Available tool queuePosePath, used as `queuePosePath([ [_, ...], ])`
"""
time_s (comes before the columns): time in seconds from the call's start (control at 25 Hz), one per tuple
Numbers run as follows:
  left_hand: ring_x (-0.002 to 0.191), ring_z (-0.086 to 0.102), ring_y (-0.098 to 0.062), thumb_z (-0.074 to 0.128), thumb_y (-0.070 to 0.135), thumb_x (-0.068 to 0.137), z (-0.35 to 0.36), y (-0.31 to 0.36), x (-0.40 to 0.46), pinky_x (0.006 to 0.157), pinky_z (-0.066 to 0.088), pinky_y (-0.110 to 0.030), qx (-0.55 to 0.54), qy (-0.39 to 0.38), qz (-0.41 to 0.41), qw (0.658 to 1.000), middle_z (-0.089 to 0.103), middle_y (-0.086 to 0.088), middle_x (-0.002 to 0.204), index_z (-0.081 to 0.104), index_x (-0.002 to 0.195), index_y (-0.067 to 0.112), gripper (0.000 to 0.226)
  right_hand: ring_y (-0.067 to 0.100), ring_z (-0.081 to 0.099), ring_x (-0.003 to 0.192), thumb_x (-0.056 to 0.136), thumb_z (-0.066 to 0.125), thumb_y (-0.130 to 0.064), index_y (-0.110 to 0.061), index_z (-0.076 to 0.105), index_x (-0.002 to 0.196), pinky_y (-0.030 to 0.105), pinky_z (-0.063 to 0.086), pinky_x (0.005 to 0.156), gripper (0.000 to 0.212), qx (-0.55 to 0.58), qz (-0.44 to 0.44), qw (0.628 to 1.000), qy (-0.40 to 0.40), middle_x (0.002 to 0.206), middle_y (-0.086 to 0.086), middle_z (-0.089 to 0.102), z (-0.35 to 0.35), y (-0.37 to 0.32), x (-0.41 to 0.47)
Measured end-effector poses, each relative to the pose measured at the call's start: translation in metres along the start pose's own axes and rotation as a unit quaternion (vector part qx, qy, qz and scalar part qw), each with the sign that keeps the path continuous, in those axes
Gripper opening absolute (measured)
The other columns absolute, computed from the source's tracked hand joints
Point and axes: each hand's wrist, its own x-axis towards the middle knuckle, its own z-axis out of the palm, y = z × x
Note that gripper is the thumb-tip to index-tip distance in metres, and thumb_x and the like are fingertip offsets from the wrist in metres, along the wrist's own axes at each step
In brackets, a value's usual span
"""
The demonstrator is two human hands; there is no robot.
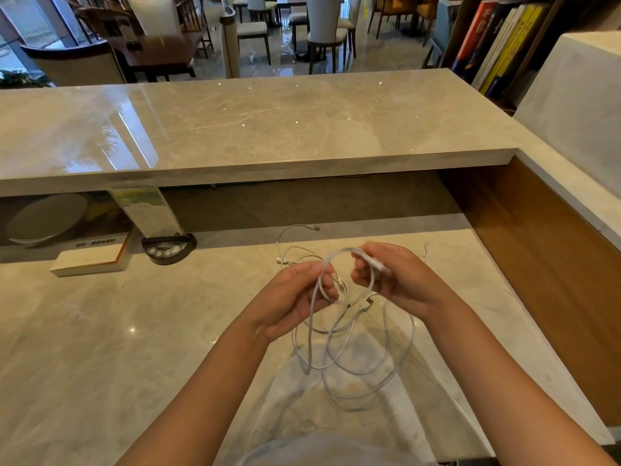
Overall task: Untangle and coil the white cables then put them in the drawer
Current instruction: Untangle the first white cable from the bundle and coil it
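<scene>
White cables (353,344) hang tangled, pinched by left hand (295,297) and right hand (396,280).

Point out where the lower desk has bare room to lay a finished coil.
The desk is bare left of the left hand, in front of the white book and the black device. It is crowded beyond both hands, where loose white cables lie, and under the right hand, where loops hang.
</scene>
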Motion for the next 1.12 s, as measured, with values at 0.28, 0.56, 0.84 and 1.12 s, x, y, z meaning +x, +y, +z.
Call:
queuePosePath([
  [0.28,0.064,0.068,-0.011,0.044,0.014,0.091,-0.015,0.023,0.002,0.064,0.058,-0.023,-0.103,0.086,0.133,0.982,0.069,-0.004,0.065,0.058,0.09,0.007,0.016,0.02,0.066,0.09,0.093,0.049,-0.017,-0.013,0.065,0.102,0.035,0.047,0.092,0.019,-0.229,0.051,0.947,-0.221,0.09,0.007,0.069,0.001,0.058,-0.015],
  [0.56,0.062,0.067,-0.008,0.039,0.014,0.096,-0.007,0.034,0.002,0.064,0.057,-0.022,-0.064,0.073,0.159,0.982,0.068,0.001,0.062,0.057,0.091,0.009,0.019,0.008,0.054,0.118,0.094,0.051,-0.011,-0.02,0.052,0.124,0.025,0.04,0.102,0.031,-0.267,-0.002,0.929,-0.256,0.118,-0.004,0.061,0.036,0.061,0.001],
  [0.84,0.044,0.05,-0.001,0.046,0.02,0.09,-0.042,0.069,-0.019,0.047,0.047,-0.014,-0.018,0.1,0.179,0.979,0.057,0.006,0.055,0.07,0.075,0.017,0.028,0.01,0.051,0.056,0.085,0.061,-0.015,-0.014,0.067,0.08,0.025,0.044,0.064,0.009,-0.252,0.018,0.953,-0.165,0.055,-0.009,0.054,-0.023,0.02,0.004],
  [1.12,0.041,0.048,-0.003,0.046,0.014,0.089,-0.028,0.049,-0.028,0.047,0.047,-0.015,0.149,0.065,0.079,0.984,0.059,0.004,0.057,0.063,0.081,0.01,0.02,0.009,0.054,0.054,0.082,0.066,-0.036,-0.01,0.063,0.065,0.022,0.046,0.059,0.031,-0.559,-0.012,0.829,0.008,0.054,-0.006,0.057,-0.015,-0.047,0.019],
])
